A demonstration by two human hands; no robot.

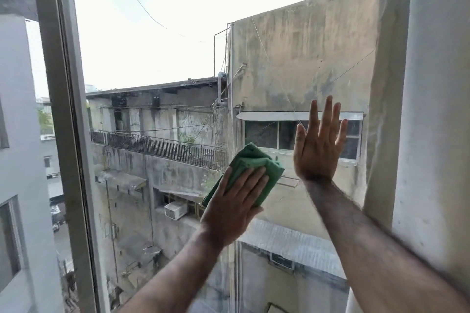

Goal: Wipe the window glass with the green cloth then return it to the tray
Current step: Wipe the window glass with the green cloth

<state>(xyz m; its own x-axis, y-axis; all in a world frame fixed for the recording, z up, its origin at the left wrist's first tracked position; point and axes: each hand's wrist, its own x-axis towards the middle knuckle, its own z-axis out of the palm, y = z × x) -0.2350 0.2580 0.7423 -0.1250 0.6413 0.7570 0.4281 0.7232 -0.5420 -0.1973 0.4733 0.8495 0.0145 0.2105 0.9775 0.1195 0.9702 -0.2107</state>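
Observation:
The folded green cloth [256, 164] lies flat against the window glass [162, 58] near the middle of the pane. My left hand [235, 207] presses on the cloth with its palm and spread fingers, covering the cloth's lower half. Just to the right, my right hand [318, 145] rests flat on the glass, fingers apart and pointing up, holding nothing. No tray is in view.
A grey window frame post [63, 109] runs down the left side. A pale curtain [432, 109] hangs along the right edge, close to my right forearm. Beyond the glass are weathered concrete buildings and bright sky.

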